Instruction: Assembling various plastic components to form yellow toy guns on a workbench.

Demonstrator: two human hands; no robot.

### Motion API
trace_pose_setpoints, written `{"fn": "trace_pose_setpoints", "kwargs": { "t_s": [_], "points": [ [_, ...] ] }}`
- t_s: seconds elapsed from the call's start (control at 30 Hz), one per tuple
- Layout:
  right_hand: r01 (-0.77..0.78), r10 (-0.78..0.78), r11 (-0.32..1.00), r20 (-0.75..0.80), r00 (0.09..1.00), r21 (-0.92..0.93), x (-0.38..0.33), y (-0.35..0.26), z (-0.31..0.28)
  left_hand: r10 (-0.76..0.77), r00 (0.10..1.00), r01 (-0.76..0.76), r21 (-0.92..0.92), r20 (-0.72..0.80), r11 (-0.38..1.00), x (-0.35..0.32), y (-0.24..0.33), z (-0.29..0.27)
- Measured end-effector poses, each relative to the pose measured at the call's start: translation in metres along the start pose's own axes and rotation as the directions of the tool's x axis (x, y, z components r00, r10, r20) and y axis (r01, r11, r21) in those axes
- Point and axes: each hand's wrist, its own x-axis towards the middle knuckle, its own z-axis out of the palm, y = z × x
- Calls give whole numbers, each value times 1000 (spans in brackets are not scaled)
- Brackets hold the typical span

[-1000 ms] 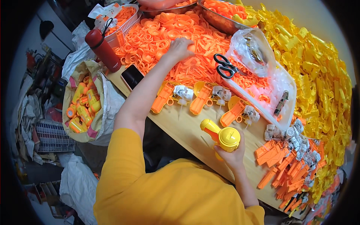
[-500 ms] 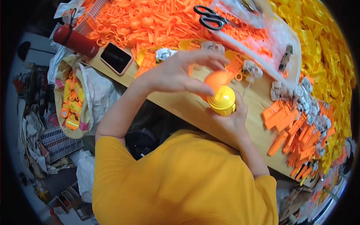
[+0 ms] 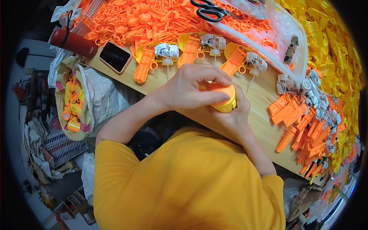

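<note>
My right hand (image 3: 238, 117) is wrapped round a yellow rounded plastic casing (image 3: 227, 107), held over the near edge of the table. On its top sits an orange dome-shaped piece (image 3: 222, 90), which the thumb and fingers of my left hand (image 3: 193, 86) grip from above. The inside of the casing is hidden. Just beyond my hands, several half-assembled toys lie in a row, each with a yellow shell, an orange handle part (image 3: 145, 64) and a white mechanism (image 3: 166, 50) with a thin rod.
Heaped orange parts (image 3: 149, 21) cover the far side, beside a clear plastic tray (image 3: 301, 65). Black-handled scissors (image 3: 211, 11), a phone (image 3: 115, 57) and a red bottle (image 3: 74, 43) lie there. Yellow pieces (image 3: 329, 42) pile up at right; a sack (image 3: 101, 96) stands left.
My left hand has brought the orange dome down onto the yellow casing, covering its yellow top. The row of toys behind my hands shows more fully.
</note>
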Motion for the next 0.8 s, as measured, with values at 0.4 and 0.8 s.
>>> {"fn": "trace_pose_setpoints", "kwargs": {
  "t_s": [0.4, 0.8],
  "points": [
    [158, -150, 984, 101, 984, -82, -7, 1, 5, 43, 979, 1, 218, -199, 976, 10, -10, 36],
    [289, -272, 950, 147, 951, -115, -3, -4, 9, 195, 962, -141, 264, -192, 954, -3, -3, 28]
  ]
}}
